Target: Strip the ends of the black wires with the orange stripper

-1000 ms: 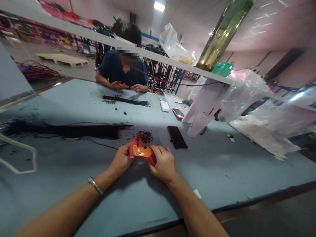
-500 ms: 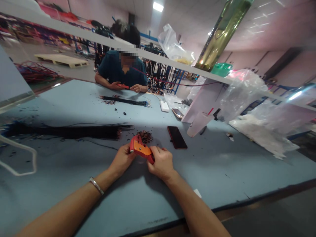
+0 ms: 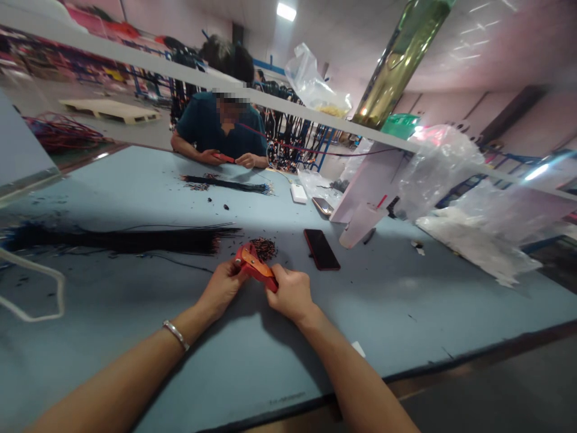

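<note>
My right hand [image 3: 291, 293] is closed around the handles of a red and orange wire stripper [image 3: 255, 264], held above the table in front of me. At the stripper's head, my left hand [image 3: 222, 290] is closed, its fingertips pinched against the jaws. A thin black wire [image 3: 183, 262] runs from the left into that hand; its end is hidden by the fingers and the tool. Just behind the stripper lies a pile of small dark and coppery scraps [image 3: 265, 248]. A long bundle of black wires [image 3: 135, 239] rests to the left.
A dark phone [image 3: 321, 249] lies right of my hands, near a cup with a red straw [image 3: 358, 224]. Across the table [image 3: 406, 319], a co-worker [image 3: 220, 129] holds a red tool by a smaller wire bundle [image 3: 228, 183]. Plastic bags [image 3: 478, 240] lie at right. A white bent tube [image 3: 58, 294] is at left.
The wire stripper has tilted, and its handles look closer together in my right hand. Both hands stay in nearly the same place. The whole view has shifted slightly.
</note>
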The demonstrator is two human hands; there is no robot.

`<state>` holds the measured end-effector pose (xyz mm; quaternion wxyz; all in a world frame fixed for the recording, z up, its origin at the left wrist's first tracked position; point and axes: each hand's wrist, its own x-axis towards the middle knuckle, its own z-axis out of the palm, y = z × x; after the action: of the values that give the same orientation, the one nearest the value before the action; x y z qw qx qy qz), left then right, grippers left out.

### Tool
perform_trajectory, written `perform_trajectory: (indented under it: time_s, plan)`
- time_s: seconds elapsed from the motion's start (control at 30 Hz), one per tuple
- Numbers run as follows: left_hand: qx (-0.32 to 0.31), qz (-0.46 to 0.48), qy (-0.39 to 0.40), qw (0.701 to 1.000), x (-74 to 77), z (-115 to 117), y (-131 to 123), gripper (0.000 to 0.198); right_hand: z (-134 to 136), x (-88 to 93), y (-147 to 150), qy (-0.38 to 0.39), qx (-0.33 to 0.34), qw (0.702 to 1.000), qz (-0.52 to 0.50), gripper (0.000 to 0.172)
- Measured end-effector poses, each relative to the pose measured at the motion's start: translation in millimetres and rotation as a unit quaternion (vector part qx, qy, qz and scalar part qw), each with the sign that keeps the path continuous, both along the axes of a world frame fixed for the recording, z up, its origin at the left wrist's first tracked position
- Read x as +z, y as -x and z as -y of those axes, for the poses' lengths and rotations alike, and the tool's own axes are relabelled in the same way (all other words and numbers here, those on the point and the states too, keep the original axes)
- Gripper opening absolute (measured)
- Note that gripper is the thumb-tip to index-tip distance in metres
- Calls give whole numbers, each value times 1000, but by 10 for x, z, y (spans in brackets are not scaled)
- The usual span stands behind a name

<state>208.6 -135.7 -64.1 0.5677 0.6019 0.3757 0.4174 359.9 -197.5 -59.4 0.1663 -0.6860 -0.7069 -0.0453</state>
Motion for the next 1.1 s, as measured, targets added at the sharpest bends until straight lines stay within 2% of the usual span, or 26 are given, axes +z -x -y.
perform_trajectory:
  time_s: [0.37,0.43,0.5,0.53,0.57,0.6,0.67,0.73,0.77,0.83,0.87,0.93,1.03,1.1]
  plan:
    - [6,5,-44,999,1,-19,10,29,-41,-33,-5,3,-5,999,-38,15]
    - [23,-22,-75,997,21,0,21,28,-43,0,-16,-15,-20,996,-90,15]
    - [64,-64,-108,990,29,13,38,25,-41,35,-47,-34,-28,978,-205,14]
    - [87,-82,-121,985,28,13,46,24,-40,47,-71,-37,-21,956,-289,14]
    - [106,-96,-132,981,22,7,54,23,-37,51,-99,-32,-5,922,-386,14]
    - [122,-105,-142,977,14,-4,60,22,-34,47,-127,-22,15,875,-483,15]
    - [131,-110,-171,970,-6,-40,69,20,-25,20,-181,8,52,759,-649,18]
    - [131,-115,-212,962,-20,-78,78,19,-12,-19,-222,34,68,656,-751,21]
    - [133,-120,-233,956,-22,-93,85,19,-5,-36,-237,46,72,616,-783,21]
    - [145,-137,-261,944,-16,-106,106,19,11,-57,-258,67,80,560,-822,22]
    - [156,-152,-264,940,-7,-103,119,19,20,-58,-264,75,85,543,-832,23]
    - [169,-188,-259,932,13,-83,143,21,41,-50,-268,84,96,529,-839,25]
    - [156,-275,-262,912,32,-38,146,22,71,-31,-258,80,106,541,-830,27]
    - [112,-342,-284,889,28,-19,119,21,81,-29,-244,78,108,552,-823,26]
